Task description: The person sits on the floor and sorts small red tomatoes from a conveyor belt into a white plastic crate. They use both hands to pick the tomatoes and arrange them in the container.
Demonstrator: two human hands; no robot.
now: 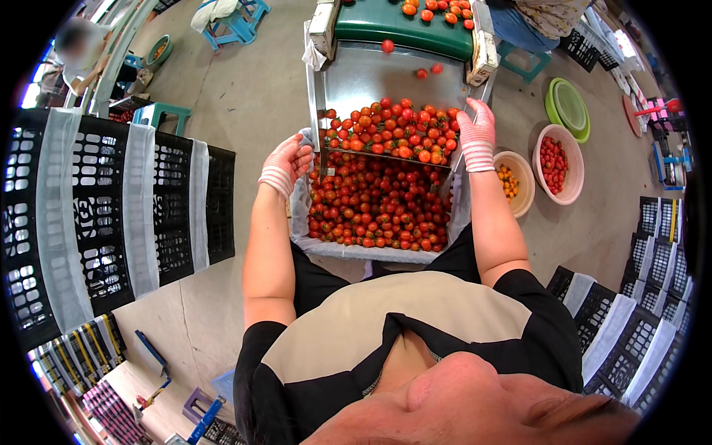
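Observation:
Small red tomatoes are heaped at the lower end of a metal chute, behind a thin bar. Below it, more tomatoes fill a crate with a pale liner between my knees. My left hand, in a pink-and-white striped cuff, is at the chute's left side beside grey cloth, its fingers loosely bent and apart. At the right side wall, my right hand has its thumb and fingers spread near the heap. Neither hand visibly holds a tomato. Three loose tomatoes are higher on the chute.
A green conveyor belt carries tomatoes at the top. To the right are a pink basin of red tomatoes, a peach basin of yellow ones and green basins. Black crates stand left; a person is farther off.

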